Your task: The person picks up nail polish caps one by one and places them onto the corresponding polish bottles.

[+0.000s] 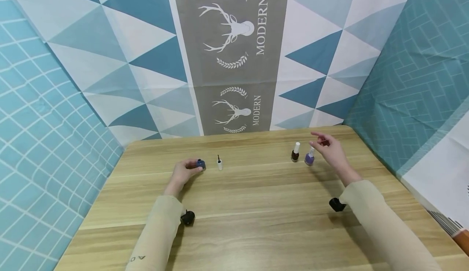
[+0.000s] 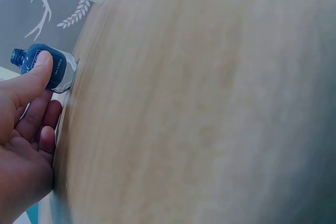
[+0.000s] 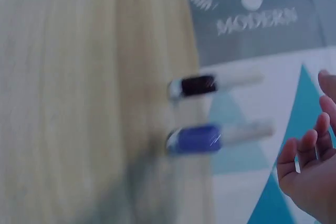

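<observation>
With its thumb and fingers, my left hand [image 1: 180,174] pinches an uncapped dark blue nail polish bottle [image 2: 59,73] that stands on the table. Just right of it, a white cap [image 1: 220,165] stands upright, its dark brush pointing up. On the right side, a purple nail polish bottle [image 1: 309,158] and a very dark one [image 1: 294,156] stand side by side, both with white caps on. My right hand [image 1: 332,152] hovers by the purple bottle's cap, its fingers loosely bent around nothing. In the right wrist view a gap shows between the hand and the purple bottle [image 3: 198,140].
The wooden table [image 1: 234,214] ends at a patterned cloth backdrop [image 1: 234,75] just behind the bottles. Blue cloths [image 1: 47,140] hang along the left and right sides. Black wrist devices [image 1: 188,218] sit on both forearms.
</observation>
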`<action>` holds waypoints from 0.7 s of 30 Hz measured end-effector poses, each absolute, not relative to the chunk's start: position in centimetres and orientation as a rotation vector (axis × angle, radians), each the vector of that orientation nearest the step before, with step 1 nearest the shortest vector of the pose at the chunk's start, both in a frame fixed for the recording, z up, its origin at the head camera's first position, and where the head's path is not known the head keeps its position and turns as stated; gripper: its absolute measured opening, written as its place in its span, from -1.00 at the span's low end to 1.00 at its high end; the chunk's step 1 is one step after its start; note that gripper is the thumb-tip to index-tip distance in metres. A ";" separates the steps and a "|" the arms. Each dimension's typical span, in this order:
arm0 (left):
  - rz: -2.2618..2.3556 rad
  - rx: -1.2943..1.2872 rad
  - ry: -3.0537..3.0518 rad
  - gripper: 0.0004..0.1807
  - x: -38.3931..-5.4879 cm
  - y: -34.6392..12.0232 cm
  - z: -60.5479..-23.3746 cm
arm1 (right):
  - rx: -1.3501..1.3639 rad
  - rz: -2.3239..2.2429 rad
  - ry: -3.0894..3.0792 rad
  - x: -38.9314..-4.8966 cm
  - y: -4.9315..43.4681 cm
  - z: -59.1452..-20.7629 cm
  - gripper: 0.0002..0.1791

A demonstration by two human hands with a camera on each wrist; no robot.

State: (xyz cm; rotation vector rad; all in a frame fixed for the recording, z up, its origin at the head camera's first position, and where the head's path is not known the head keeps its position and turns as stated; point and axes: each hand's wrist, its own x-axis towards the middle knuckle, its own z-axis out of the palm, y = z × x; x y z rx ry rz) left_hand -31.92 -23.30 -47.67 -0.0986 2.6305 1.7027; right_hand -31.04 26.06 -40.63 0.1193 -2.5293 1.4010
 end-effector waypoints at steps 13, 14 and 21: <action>1.733 -0.113 2.614 -0.52 -32.0 -23.1 -47.4 | 0.393 1.672 -2.395 -30.8 19.2 -37.4 -0.48; 1.734 -0.115 2.613 -0.52 -31.9 -23.0 -47.4 | 0.413 1.696 -2.393 -30.9 18.7 -37.3 -0.47; 1.717 -0.115 2.641 -0.56 -31.7 -22.9 -47.6 | 0.509 1.879 -2.376 -30.9 14.8 -36.9 -0.44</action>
